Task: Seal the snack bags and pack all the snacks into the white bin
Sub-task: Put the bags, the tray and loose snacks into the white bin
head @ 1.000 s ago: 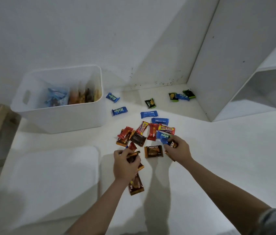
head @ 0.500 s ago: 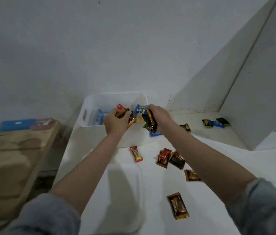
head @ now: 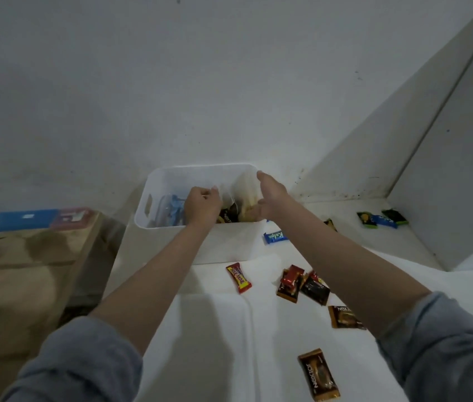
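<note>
The white bin (head: pixel 223 248) stands at the table's back, holding a blue bag (head: pixel 173 210), a clear bag of pale snacks (head: pixel 245 190) and dark wrappers (head: pixel 227 216). My left hand (head: pixel 202 206) hovers over the bin with loosely curled fingers, and I see no wrapper in it. My right hand (head: pixel 270 198) is above the bin's right end, fingers spread and empty. Loose on the table lie a red bar (head: pixel 238 278), a red and brown pile (head: pixel 290 283), a black pack (head: pixel 315 290), two Nextar packs (head: pixel 344 316) (head: pixel 319 374), a blue Kalpa bar (head: pixel 274 236) and green and blue packs (head: pixel 380 219).
A flat white lid (head: pixel 200 338) lies on the table in front of the bin. A wooden bench (head: pixel 26 265) with a blue and red box (head: pixel 29 220) stands to the left. A white shelf panel (head: pixel 450 184) closes off the right side.
Both hands carried handfuls of snacks from the table to the bin. The wrappers they held half a second ago have left the hands, and the right hand has opened.
</note>
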A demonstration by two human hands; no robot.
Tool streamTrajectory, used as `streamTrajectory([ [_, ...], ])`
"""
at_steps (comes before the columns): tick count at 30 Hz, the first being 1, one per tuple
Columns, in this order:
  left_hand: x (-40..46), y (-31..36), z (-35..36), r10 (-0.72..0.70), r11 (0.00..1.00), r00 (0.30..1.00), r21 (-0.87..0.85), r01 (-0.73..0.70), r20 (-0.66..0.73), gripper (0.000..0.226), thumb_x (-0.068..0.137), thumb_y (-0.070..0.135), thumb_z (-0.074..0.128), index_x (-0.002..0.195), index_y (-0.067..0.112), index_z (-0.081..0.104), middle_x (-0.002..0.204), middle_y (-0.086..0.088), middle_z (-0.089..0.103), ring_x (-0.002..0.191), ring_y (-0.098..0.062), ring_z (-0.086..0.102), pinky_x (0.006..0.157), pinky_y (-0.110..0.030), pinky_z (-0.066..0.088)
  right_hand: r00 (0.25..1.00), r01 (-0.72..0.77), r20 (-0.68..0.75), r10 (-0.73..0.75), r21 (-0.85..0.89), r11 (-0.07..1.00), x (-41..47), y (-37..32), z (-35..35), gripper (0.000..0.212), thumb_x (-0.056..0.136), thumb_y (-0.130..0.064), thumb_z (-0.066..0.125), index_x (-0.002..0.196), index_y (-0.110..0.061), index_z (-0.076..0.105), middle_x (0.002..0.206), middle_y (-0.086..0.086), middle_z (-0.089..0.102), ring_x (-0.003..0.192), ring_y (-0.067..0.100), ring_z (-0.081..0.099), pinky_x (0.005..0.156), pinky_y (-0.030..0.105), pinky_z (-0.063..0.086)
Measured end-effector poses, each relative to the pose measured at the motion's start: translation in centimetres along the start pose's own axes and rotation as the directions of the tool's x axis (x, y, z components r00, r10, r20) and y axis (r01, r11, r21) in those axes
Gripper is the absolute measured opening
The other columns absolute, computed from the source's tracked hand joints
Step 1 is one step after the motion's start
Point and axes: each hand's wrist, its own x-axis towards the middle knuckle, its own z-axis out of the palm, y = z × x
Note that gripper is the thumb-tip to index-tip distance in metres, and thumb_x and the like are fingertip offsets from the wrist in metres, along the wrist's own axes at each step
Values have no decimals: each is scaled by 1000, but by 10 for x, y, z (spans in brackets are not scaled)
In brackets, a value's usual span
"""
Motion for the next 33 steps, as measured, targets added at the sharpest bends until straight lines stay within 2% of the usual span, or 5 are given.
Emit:
streamTrajectory([
  [4,-41,-41,12,297,955,949,61,-292,-107,13,90,16,55,78,12,56,78,-5,60,74,-20,55,64,-22,38,954,229,-182,-240,-79,970,-5,23,-36,30,91,-18,50,115,-4,58,108,20,62,87,22,62,88,42,54],
  [9,-74,-101,38,169,957,983,226,-181,71,17,87,26,61,92,11,57,99,-11,59,89,-24,57,78,-33,47,862,325,-187,-471,-511,796,-6,86,-124,37,92,-34,56,123,-15,51,122,6,57,102,18,55,86,34,48],
  [13,-82,-140,58,-20,782,954,600,-172,300,69,81,50,64,136,16,41,146,-15,34,133,-36,35,107,-46,31,876,246,121,-467,-945,217,-29,165,-205,93,70,-77,54,145,-29,26,152,10,27,138,31,27,110,54,27],
  [17,-87,-158,84,-154,559,890,780,-280,430,86,84,65,47,150,21,14,160,-5,1,146,-32,6,113,-59,11,935,299,332,-127,-927,-227,-58,227,-248,111,64,-84,50,145,-45,-14,156,7,-27,144,35,-21,109,68,-6],
  [33,-160,-139,243,-37,541,937,796,-273,346,63,85,63,46,142,53,20,154,-12,8,138,-40,14,109,-60,23,934,156,216,-283,-963,-219,44,142,-361,119,54,-96,35,146,-41,-15,158,11,-21,142,46,-15,105,72,3],
])
